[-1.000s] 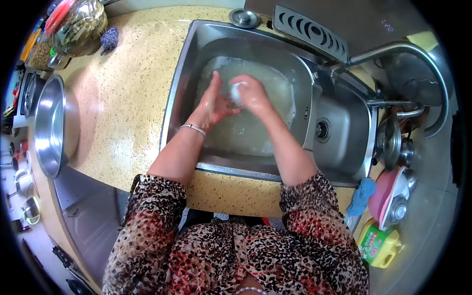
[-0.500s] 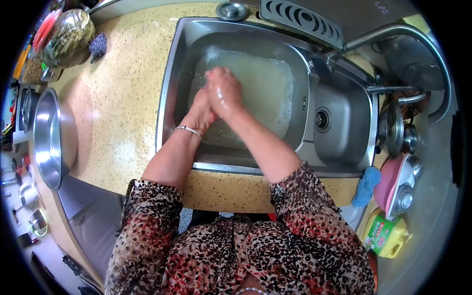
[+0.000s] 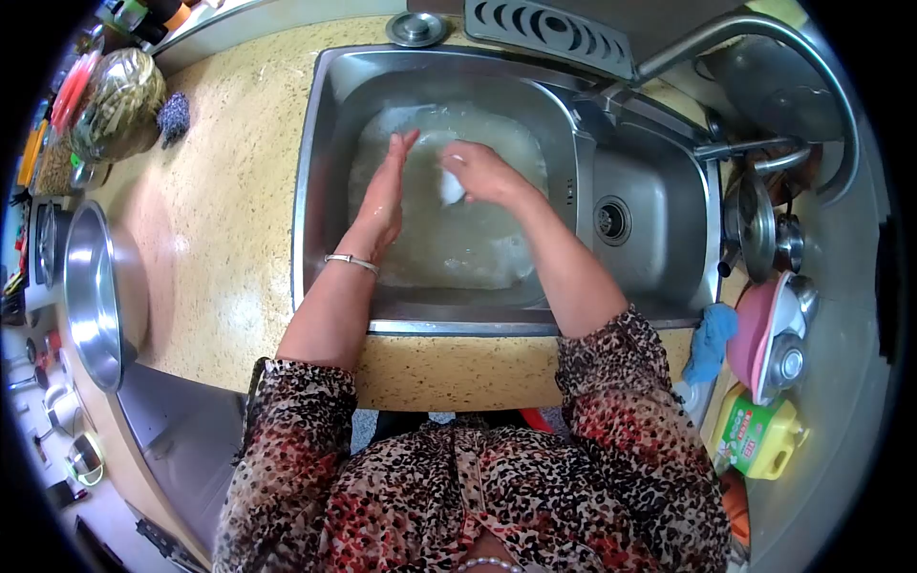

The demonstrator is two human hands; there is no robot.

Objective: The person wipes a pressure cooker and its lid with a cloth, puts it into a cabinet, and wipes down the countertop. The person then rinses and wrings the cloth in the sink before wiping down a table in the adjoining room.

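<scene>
Both my hands are over the large basin of a steel sink [image 3: 315,143] filled with cloudy water [image 3: 468,239]. My left hand [image 3: 384,191] is held flat and upright, fingers together and pointing away, with nothing in it. A thin bracelet sits on that wrist. My right hand [image 3: 482,172] is closed around a small white object [image 3: 451,186], which could be a cloth or soap; I cannot tell which. The two hands are a short gap apart, the white object between them.
A smaller basin with a drain [image 3: 611,220] lies to the right, under a curved tap [image 3: 764,38]. Pots, a pink bowl [image 3: 750,344], a blue cloth [image 3: 712,339] and a yellow-green bottle [image 3: 759,435] crowd the right. A steel bowl [image 3: 91,296] and jar [image 3: 110,105] stand left on the speckled counter [image 3: 220,229].
Half a second ago my hands were pressed together over the water. They have since parted: the left hand opened flat and the white object shows again in the right hand.
</scene>
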